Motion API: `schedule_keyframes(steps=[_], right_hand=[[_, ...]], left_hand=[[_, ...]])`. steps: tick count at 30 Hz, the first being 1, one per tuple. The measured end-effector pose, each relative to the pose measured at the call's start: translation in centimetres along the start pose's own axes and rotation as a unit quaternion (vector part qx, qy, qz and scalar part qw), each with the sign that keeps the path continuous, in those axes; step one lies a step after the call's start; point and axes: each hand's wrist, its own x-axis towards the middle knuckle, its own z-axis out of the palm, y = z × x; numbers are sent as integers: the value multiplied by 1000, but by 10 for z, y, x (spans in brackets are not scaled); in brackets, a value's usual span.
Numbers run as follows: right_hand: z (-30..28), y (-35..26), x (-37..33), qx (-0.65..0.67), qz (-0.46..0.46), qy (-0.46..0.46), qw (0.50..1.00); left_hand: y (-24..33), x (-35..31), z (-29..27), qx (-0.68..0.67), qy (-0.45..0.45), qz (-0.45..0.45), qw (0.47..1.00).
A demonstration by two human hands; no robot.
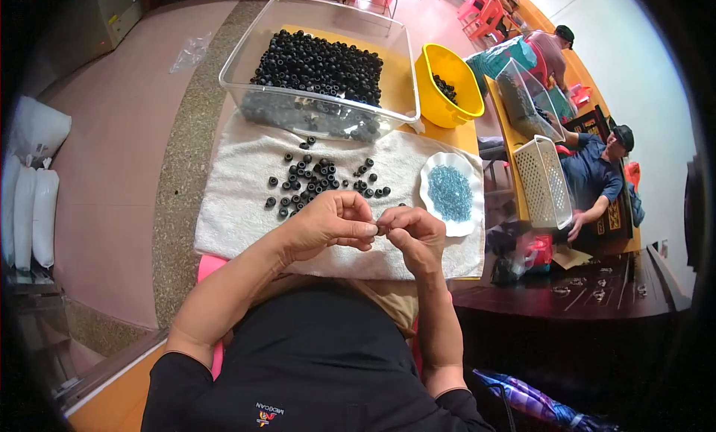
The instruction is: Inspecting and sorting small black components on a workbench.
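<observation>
- Above white towel (237,180), pinching mostly hidden small piece (380,230) with left hand (335,222) and right hand (416,237), both nearly closed.
- At eleven o'clock from there, loose black beads (324,171).
- At two o'clock, white dish (459,229).

Round black pieces (322,183) with open centres lie loose in a scattered cluster on the white towel (240,175), some facing up, others tipped. A small item (379,229), mostly hidden, is held above it.

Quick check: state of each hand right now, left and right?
Left hand: pinched closed; anything held is too small to tell.
Right hand: pinched closed beside the left's fingertips; contents cannot be told.
</observation>
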Motion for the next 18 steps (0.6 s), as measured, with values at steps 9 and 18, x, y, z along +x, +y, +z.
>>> schedule_keyframes(steps=[9,18], right_hand=[[6,-8,-3,-178,-43,36,982],[-4,5,-8,-193,-49,36,979]], left_hand=[[-5,2,-3,-16,25,22,999],[-5,3,-3,-45,56,32,997]])
